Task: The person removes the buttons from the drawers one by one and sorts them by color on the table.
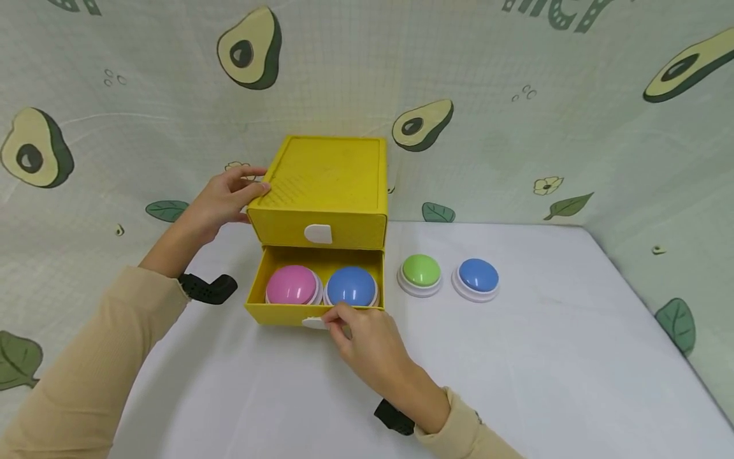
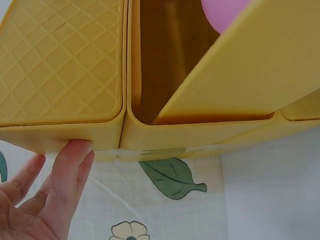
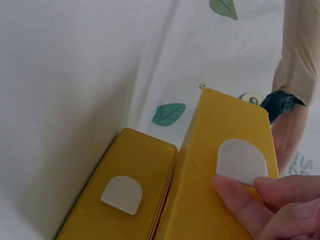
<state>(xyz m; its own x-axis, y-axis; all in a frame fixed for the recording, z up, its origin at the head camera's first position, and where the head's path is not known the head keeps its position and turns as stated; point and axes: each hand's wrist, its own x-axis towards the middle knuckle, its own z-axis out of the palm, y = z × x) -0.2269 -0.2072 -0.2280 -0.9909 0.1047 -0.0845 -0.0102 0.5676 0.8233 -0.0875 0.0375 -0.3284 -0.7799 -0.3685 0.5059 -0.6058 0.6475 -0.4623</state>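
Note:
A yellow two-drawer box stands on the table, its lower drawer pulled out and its upper drawer closed. Inside the lower drawer lie a pink push button and a larger blue push button, side by side. My left hand steadies the box at its upper left side, with extended fingers touching the wall. With thumb and fingertips, my right hand pinches the lower drawer's white handle. The upper drawer's white handle is untouched.
Right of the box, a green push button and a smaller blue push button sit on the white table. Behind them hangs a pale cloth printed with avocados. Each wrist wears a black band.

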